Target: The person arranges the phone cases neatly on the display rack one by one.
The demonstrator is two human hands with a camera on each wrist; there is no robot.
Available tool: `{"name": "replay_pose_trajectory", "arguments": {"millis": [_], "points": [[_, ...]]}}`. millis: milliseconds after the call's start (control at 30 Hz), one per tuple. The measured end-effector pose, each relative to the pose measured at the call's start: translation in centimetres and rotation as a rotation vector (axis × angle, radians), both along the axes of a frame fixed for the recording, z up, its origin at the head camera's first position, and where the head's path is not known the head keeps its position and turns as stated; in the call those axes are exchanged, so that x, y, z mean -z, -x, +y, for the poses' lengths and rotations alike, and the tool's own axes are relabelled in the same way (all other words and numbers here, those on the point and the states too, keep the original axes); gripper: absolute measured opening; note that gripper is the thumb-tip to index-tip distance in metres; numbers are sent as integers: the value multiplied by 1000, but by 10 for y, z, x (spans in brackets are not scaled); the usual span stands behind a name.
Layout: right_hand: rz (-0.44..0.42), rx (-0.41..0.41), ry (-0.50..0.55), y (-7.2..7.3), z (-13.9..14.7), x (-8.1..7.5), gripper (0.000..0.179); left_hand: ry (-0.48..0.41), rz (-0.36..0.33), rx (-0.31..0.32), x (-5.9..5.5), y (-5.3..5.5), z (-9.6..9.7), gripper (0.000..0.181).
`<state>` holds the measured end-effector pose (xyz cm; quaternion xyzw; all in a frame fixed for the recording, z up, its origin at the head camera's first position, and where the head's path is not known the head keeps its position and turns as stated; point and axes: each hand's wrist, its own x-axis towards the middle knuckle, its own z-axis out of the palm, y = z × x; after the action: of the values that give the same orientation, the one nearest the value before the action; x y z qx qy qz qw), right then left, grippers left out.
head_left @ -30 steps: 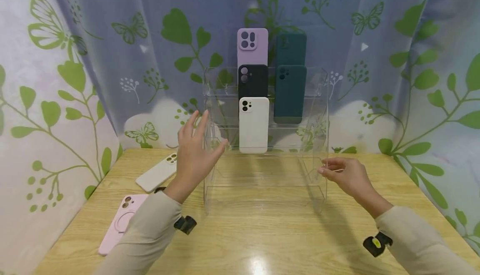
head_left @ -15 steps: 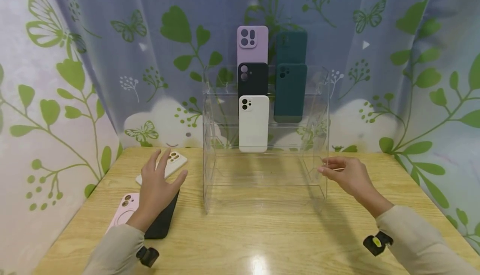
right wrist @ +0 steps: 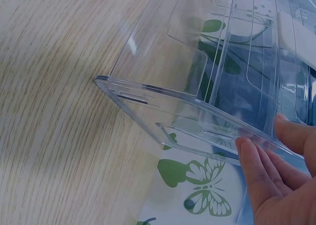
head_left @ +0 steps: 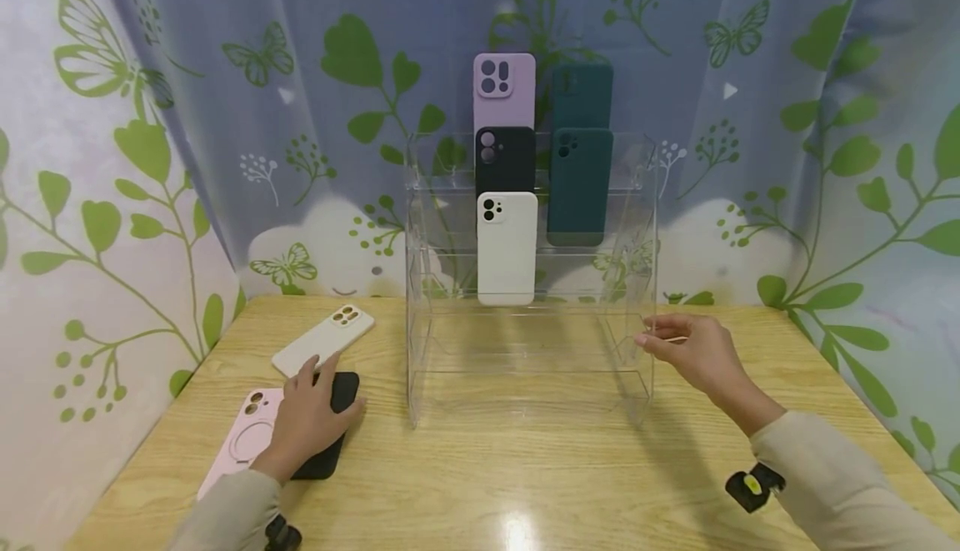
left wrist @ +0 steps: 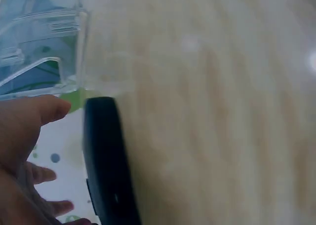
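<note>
My left hand (head_left: pixel 309 419) is over a black phone case (head_left: pixel 345 389) lying on the table at the left, its fingers spread. In the left wrist view the thumb stands a little apart from the case's edge. On the other side, my right hand (head_left: pixel 693 351) pinches the side panel of a clear acrylic display rack (head_left: pixel 525 363), thumb on one face and fingers on the other. The rack holds a white phone case (head_left: pixel 507 251), a black one (head_left: pixel 506 155), a lilac one (head_left: pixel 517 109) and two dark green cases (head_left: pixel 579 192), all upright.
A pink phone case (head_left: pixel 243 443) with a ring lies beside the left hand, partly covered by it. Behind the hand lies a cream phone case (head_left: pixel 315 347). A leaf-and-butterfly curtain (head_left: pixel 360 134) hangs behind the wooden table (head_left: pixel 510 484).
My left hand has left the rack's left side, moving left and toward me, and has come down over the black phone case on the table. My right hand stays on the rack.
</note>
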<state>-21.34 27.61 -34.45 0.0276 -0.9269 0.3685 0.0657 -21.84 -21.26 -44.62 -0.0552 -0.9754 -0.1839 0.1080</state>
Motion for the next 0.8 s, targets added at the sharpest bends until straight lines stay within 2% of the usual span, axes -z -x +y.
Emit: {"name": "replay_pose_trajectory", "arguments": {"millis": [200, 333, 500, 700, 800], "points": [[4, -4, 0, -1, -1, 0, 56, 82, -56, 15, 6, -1, 0, 68], [1, 2, -4, -1, -1, 0, 55, 85, -54, 31, 6, -2, 4, 64], [-6, 2, 4, 0, 0, -1, 53, 81, -75, 92, 6, -4, 7, 63], [-12, 12, 11, 1, 0, 0, 52, 129, -172, 106, 1, 0, 3, 73], [-9, 14, 8, 0, 0, 0, 51, 124, -222, 104, -2, 1, 0, 76]]}}
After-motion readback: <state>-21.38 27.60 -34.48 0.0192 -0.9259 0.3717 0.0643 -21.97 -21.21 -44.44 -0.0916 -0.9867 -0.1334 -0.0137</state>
